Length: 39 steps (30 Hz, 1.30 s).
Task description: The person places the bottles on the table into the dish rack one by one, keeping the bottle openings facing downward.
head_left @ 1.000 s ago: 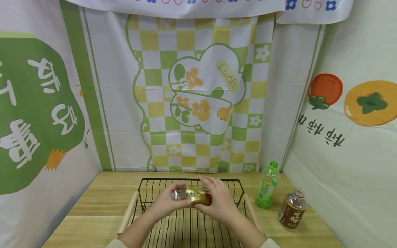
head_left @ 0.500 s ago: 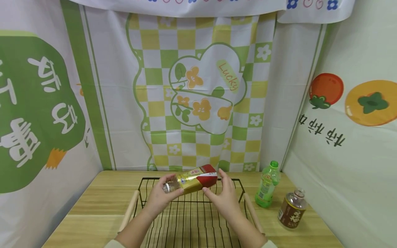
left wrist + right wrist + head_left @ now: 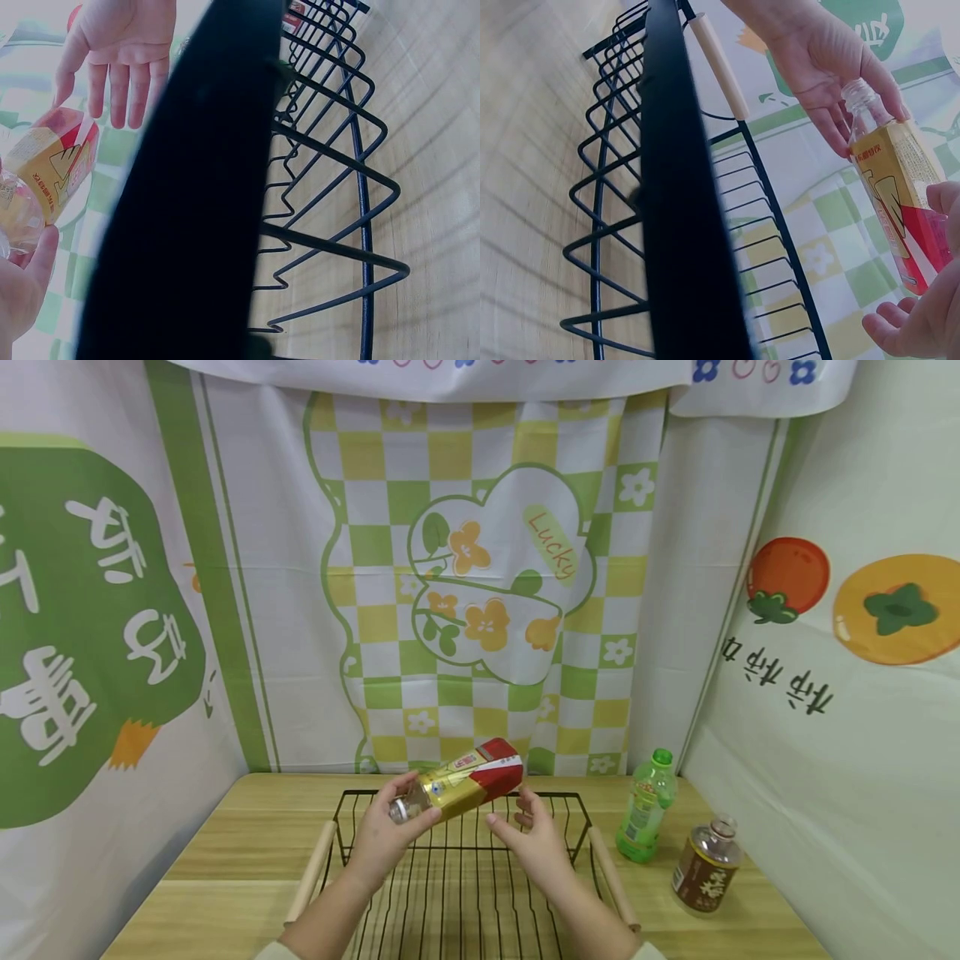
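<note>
A plastic drink bottle (image 3: 467,780) with a gold and red label lies tilted in the air above the wire basket (image 3: 480,850). Its uncapped clear neck points left and its red base is up to the right. My left hand (image 3: 386,831) grips it around the neck and shoulder, the thumb in front. Beside the base, my right hand (image 3: 536,839) has its fingers loosely spread, with the thumb close to the red end. In the left wrist view the right hand (image 3: 127,52) shows straight fingers, and in the right wrist view the bottle (image 3: 896,195) appears between both hands.
The black basket has wooden handles (image 3: 613,877) along both sides and stands on a wooden table (image 3: 217,852). At the right stand a green bottle (image 3: 647,810) and a brown-labelled clear bottle (image 3: 707,866). A patterned cloth (image 3: 480,710) hangs behind the table.
The bottle has risen and tipped, its red base now higher and turned away to the right. My right hand has loosened from that end; my left hand has kept hold and shifted slightly left.
</note>
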### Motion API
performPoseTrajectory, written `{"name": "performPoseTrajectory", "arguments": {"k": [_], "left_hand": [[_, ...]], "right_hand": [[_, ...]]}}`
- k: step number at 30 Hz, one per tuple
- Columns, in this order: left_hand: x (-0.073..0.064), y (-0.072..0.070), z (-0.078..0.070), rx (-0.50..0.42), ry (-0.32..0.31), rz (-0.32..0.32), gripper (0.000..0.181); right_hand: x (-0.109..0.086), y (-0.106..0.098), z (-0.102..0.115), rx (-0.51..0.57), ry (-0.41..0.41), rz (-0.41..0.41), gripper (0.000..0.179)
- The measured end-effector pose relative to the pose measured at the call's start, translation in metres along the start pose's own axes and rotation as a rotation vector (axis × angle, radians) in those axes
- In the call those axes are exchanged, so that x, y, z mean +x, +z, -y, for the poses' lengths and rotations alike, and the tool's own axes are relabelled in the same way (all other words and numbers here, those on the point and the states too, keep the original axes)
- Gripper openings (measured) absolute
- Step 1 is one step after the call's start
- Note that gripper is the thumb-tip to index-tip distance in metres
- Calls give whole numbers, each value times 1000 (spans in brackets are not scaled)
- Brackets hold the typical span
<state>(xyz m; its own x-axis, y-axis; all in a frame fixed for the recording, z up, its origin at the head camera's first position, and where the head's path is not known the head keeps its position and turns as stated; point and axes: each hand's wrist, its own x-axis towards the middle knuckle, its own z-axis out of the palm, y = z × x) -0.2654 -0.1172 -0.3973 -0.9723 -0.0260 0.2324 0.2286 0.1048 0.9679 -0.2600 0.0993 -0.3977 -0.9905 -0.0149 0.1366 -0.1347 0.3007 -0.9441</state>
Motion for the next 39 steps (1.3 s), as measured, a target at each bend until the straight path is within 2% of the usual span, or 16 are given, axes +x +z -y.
{"name": "performPoseTrajectory", "arguments": {"k": [4,9,19,23,29,39], "left_hand": [[-1,2,0,-25,8,13,69],[-4,4,1,-43,-7,68,63],[-8,11,2,42,-6,109,62],[-10,13,2,64,-16,150,64],[-12,14,2,107,2,208,69],[-16,11,4,96,-3,214,68]], "right_hand": [[-2,1,2,38,-10,17,87],[-3,2,4,110,-46,28,91],[1,7,7,238,-60,34,98],[2,10,10,273,-67,39,101],[3,15,15,309,-61,52,104],[7,25,19,348,-47,74,107]]}}
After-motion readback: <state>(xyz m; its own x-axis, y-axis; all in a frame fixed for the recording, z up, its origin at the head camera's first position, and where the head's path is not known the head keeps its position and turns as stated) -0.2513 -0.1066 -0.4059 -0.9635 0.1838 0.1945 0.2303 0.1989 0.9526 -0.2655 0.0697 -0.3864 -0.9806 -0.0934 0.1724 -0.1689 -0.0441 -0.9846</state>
